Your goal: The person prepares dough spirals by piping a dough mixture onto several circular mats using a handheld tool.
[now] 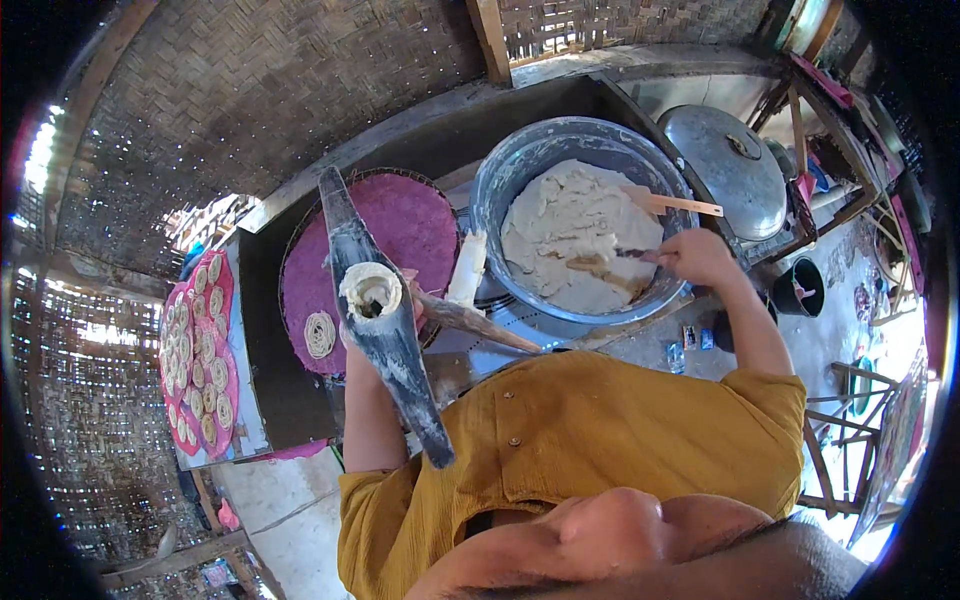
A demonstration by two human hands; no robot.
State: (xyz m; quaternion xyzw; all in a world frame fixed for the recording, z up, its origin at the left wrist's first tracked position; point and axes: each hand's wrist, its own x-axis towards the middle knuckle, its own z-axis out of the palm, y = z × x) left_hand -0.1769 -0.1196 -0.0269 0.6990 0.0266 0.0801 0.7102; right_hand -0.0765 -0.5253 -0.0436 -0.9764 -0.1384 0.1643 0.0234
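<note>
Presently, we note the right hand (698,258) closed on the dark handle of a tool (640,255), its far end in the dough (565,220) inside the basin (590,318). Left hand (416,300) at the wooden press (385,350), mostly hidden; we cannot tell how tightly it closes. Basin's right rim runs beside the right hand, pot (722,175) just beyond. On the tray (405,210), bare purple surface lies above one coil (320,335).

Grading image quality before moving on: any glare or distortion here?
Head view: daylight burns out through gaps in the woven wall at left and along the right rim; fisheye bows straight edges; corners are black; the pale dough and wooden press read clearly.
</note>
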